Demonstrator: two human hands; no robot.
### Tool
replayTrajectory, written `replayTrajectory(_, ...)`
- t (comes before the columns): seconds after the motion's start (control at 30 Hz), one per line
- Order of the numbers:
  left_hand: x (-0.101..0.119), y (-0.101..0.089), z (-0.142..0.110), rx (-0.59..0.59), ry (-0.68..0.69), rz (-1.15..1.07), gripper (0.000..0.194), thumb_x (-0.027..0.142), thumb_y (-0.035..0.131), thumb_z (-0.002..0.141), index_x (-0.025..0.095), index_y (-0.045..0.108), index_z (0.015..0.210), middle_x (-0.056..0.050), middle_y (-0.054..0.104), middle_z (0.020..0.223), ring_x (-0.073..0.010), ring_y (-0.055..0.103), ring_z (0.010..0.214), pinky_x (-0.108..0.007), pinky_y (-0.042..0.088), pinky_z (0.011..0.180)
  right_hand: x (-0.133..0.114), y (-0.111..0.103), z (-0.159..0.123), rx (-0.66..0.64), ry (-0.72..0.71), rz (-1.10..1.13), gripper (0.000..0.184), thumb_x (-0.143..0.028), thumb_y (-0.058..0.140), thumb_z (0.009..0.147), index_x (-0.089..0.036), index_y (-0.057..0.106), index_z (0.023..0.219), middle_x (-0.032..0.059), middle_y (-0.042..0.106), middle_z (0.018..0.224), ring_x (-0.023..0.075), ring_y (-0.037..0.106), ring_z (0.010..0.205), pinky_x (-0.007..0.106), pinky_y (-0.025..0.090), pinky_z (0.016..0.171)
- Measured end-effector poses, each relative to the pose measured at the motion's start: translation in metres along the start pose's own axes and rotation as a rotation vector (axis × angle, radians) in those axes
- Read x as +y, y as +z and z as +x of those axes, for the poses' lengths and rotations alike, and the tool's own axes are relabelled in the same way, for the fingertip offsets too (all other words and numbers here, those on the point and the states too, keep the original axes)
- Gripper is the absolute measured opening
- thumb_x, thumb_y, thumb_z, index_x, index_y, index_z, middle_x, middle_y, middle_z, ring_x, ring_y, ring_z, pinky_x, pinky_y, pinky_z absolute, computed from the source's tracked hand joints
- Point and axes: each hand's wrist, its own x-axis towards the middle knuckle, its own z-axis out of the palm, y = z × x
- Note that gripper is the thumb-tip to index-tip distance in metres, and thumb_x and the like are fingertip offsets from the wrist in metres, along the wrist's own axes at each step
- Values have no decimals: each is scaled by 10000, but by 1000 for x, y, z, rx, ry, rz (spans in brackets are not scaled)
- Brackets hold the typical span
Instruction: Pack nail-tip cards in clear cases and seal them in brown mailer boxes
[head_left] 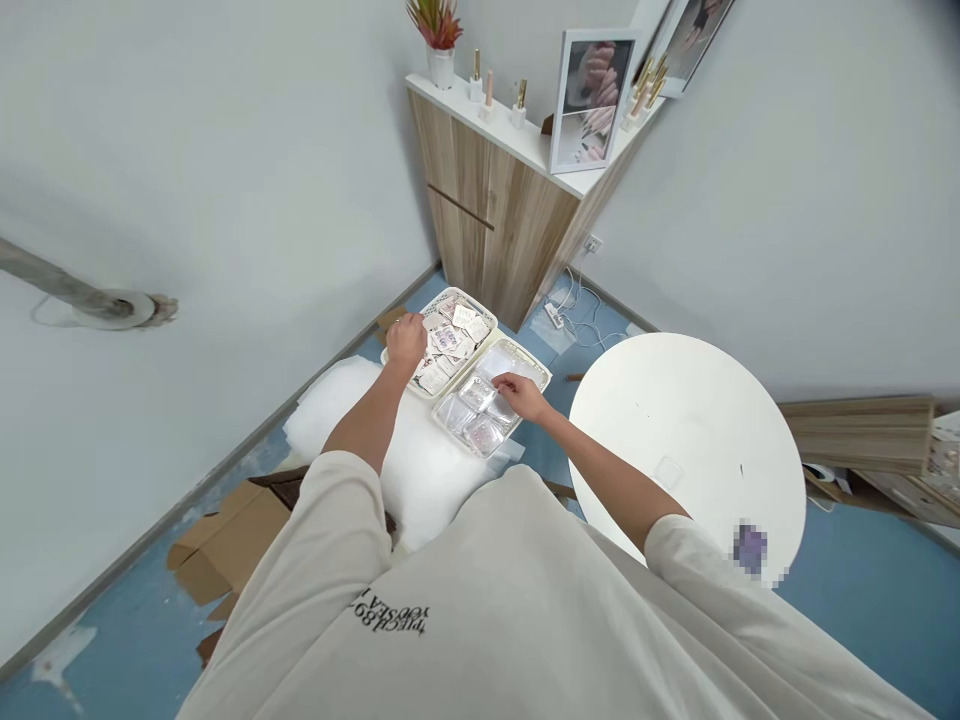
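My left hand (407, 342) is over the left edge of a white basket (480, 308) filled with small printed cards (448, 340). Its fingers are curled in, and what they hold, if anything, is hidden. Beside it, a second white basket (541, 376) contains several clear, flat plastic cases. My right hand (523, 396) reaches over that basket from the right, thumb and fingers pinched at the edge of a clear plastic case (477, 393). Both baskets rest side by side by a white, padded-looking bundle (420, 450).
A round white table (682, 410) stands at the right. Ahead is a wood-grain cabinet (502, 200) topped with nail polish bottles (518, 108), a potted plant (441, 60) and a picture frame (592, 100). Cables and a power strip (554, 315) lie on the floor; cardboard (232, 535) lies at left.
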Motion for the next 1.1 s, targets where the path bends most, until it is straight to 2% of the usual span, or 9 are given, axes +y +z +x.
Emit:
replayTrajectory(0.17, 45, -16, -21, 51, 170, -77, 345, 214, 360, 1018, 174, 640, 1214, -153, 647, 1219, -310, 571, 1188, -432, 399, 1050, 10, -9, -5, 48, -8, 124, 254, -264, 522, 889, -229, 717, 1048, 41, 745, 1033, 185, 697, 941, 342, 525, 917)
replayTrajectory(0.37, 145, -5, -57, -137, 491, -156, 305, 253, 409, 1015, 185, 657, 1177, -171, 648, 1220, -335, 529, 1264, -464, 340, 1119, 22, -50, -33, 229, 114, 336, 278, -395, 546, 923, -197, 696, 1046, 65, 748, 1016, 166, 715, 872, 302, 556, 809)
replayTrajectory(0.5, 218, 22, -99, -278, 690, -242, 307, 306, 409, 1028, 206, 680, 1132, -179, 646, 1246, -342, 523, 1284, -491, 308, 1145, 46, -89, -82, 413, 305, 505, 371, -511, 531, 960, -182, 701, 958, 102, 755, 993, 184, 719, 851, 288, 571, 717)
replayTrajectory(0.63, 285, 58, -148, -382, 823, -253, 320, 310, 400, 1037, 230, 678, 1173, -170, 648, 1270, -315, 541, 1284, -465, 345, 1129, 85, -124, -149, 528, 409, 700, 307, -477, 629, 937, -186, 686, 857, 110, 756, 962, 178, 716, 822, 279, 592, 699)
replayTrajectory(0.8, 356, 111, -206, -352, 1061, -233, 308, 252, 383, 1047, 240, 670, 1160, -145, 684, 1211, -285, 614, 1181, -459, 444, 1017, 142, -157, -232, 685, 498, 940, 174, -302, 807, 812, -181, 681, 806, 49, 698, 741, 138, 669, 691, 252, 597, 665)
replayTrajectory(0.87, 382, 132, -231, -345, 1146, -229, 315, 206, 376, 1042, 241, 662, 1170, -130, 686, 1222, -275, 629, 1152, -458, 463, 985, 166, -168, -264, 748, 512, 992, 192, -212, 854, 738, -179, 692, 835, 16, 666, 692, 119, 635, 644, 249, 591, 657)
replayTrajectory(0.93, 405, 152, -258, -359, 1164, -252, 314, 167, 399, 1024, 243, 649, 1198, -118, 672, 1262, -269, 629, 1160, -454, 469, 986, 187, -178, -295, 808, 514, 991, 232, -161, 856, 702, -179, 699, 872, 5, 671, 708, 117, 631, 655, 253, 586, 672)
replayTrajectory(1.0, 424, 170, -285, -388, 1088, -319, 316, 155, 440, 999, 239, 628, 1238, -114, 643, 1319, -269, 611, 1205, -448, 471, 1007, 206, -185, -324, 851, 513, 953, 243, -146, 835, 700, -182, 705, 902, -8, 669, 709, 124, 642, 693, 259, 579, 705)
replayTrajectory(1.1, 447, 195, -323, -451, 790, -495, 312, 191, 480, 989, 226, 599, 1275, -115, 623, 1333, -254, 614, 1206, -410, 508, 983, 230, -192, -360, 862, 516, 884, 230, -162, 804, 709, -183, 714, 919, -42, 619, 639, 130, 630, 698, 273, 559, 735)
